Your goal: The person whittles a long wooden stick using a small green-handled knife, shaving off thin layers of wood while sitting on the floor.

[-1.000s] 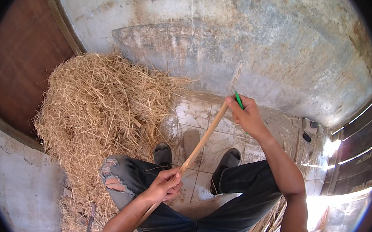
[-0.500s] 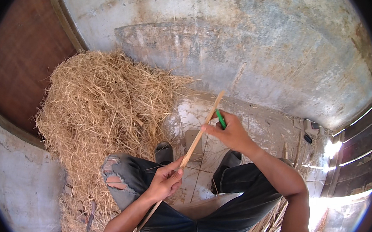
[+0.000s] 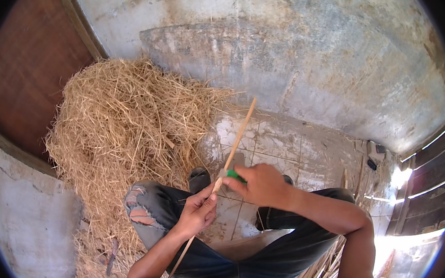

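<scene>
Harsh glare (image 3: 395, 243) lower right

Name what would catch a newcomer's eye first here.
Probably the big straw heap, which fills much of the view left of centre. Next, near the middle, the left hand grips a long pale stick that slants up and right, while the right hand holds a bright green object close beside it.

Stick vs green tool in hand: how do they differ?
Colour: the stick is pale tan, the green tool bright green where visible.
Extent: the stick shows long, the green tool only a short piece.
Hold: the left hand grips the stick, the right hand the green tool.
Both are hand-held.
</scene>
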Motion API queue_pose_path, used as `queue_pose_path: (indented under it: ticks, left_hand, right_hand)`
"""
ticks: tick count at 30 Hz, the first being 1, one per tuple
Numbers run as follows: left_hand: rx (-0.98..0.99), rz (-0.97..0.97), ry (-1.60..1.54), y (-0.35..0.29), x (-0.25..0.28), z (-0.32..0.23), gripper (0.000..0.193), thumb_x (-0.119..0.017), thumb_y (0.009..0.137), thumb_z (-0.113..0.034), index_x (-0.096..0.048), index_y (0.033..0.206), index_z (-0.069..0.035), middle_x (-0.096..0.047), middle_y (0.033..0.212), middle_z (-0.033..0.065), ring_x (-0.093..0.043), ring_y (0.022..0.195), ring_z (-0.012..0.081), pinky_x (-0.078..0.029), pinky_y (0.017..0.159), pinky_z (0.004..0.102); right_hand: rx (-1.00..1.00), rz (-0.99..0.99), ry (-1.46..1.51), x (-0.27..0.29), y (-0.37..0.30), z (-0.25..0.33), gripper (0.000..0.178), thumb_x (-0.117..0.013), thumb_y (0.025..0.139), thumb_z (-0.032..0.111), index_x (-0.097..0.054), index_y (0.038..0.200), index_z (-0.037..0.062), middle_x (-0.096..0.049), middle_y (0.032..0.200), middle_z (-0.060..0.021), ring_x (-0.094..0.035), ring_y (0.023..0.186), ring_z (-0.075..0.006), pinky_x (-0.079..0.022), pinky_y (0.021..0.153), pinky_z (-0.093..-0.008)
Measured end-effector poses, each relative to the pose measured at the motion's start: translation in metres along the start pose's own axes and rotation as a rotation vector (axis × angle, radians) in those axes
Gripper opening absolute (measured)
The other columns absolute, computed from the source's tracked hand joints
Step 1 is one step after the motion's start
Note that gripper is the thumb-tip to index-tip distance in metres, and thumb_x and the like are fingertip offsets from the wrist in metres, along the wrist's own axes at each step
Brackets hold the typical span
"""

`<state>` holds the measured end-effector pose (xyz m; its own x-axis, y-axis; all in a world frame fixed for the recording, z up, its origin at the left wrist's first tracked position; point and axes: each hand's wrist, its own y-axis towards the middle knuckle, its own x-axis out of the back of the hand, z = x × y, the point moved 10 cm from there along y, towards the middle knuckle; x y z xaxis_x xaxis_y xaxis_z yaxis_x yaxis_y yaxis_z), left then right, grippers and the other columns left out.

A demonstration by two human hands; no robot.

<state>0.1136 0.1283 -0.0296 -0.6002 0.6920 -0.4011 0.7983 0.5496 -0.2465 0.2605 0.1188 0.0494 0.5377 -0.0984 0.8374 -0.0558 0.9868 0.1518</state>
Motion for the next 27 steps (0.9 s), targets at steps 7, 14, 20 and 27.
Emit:
queue_pose_path:
  ticks: [7,14,20,27]
  left_hand:
    - [-0.013,0.038,0.110,0.000,-0.002,0.014,0.057,-0.053,0.110,-0.026,-0.033,0.161,-0.009,-0.040,0.067,-0.0062,-0.035,0.053,0.0038,-0.031,0.048,0.0218]
    - [-0.023,0.000,0.088,-0.001,0.002,0.005,0.055,-0.052,0.110,-0.021,-0.034,0.160,-0.008,-0.039,0.068,-0.0051,-0.035,0.054,0.0043,-0.032,0.048,0.0224]
    - [0.020,-0.043,0.141,-0.008,0.012,0.018,0.056,-0.055,0.109,-0.025,-0.037,0.160,-0.009,-0.039,0.065,-0.0077,-0.034,0.052,0.0027,-0.029,0.047,0.0224]
    - [-0.029,0.093,0.240,-0.006,-0.010,0.009,0.053,-0.051,0.110,-0.017,-0.035,0.160,-0.007,-0.042,0.068,-0.0049,-0.037,0.053,0.0037,-0.033,0.048,0.0223]
  right_hand:
    - [-0.250,-0.282,0.024,0.095,0.021,-0.098,0.047,-0.054,0.105,0.049,-0.069,0.092,0.0058,-0.059,0.059,-0.0190,-0.061,0.055,-0.0422,-0.046,0.051,-0.0493]
    - [0.023,0.019,-0.003,0.015,0.002,-0.002,0.045,-0.060,0.102,0.045,-0.067,0.088,0.0031,-0.056,0.056,-0.0178,-0.061,0.054,-0.0399,-0.045,0.050,-0.0464]
    - [-0.313,-0.112,0.103,0.046,0.032,-0.107,0.052,-0.054,0.104,0.050,-0.068,0.089,0.0021,-0.064,0.065,-0.0202,-0.065,0.059,-0.0377,-0.051,0.059,-0.0484]
    - [-0.522,-0.558,0.241,0.154,-0.011,-0.242,0.055,-0.055,0.105,0.047,-0.064,0.090,-0.0049,-0.057,0.066,-0.0150,-0.043,0.060,-0.0211,-0.042,0.061,-0.0386]
